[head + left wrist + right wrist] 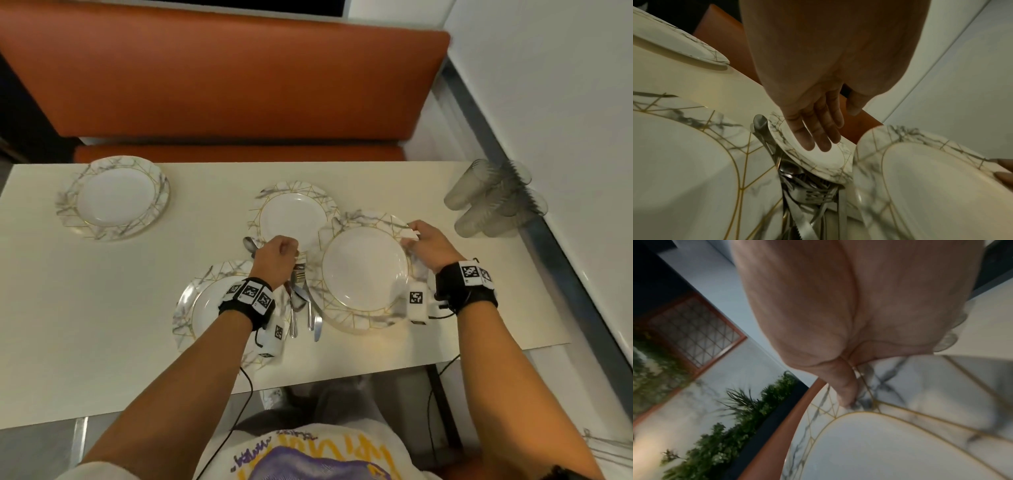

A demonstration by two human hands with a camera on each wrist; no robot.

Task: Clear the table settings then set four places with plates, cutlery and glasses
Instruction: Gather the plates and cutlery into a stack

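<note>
Right hand pinched tilted plate rim at 2 o'clock | left hand fingers straight over cutlery

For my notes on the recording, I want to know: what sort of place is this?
Probably a restaurant or cafe booth. An orange upholstered bench runs along a pale table set against the wall, with matching marble-pattern plates, a pile of cutlery and stacked glasses on it.
</note>
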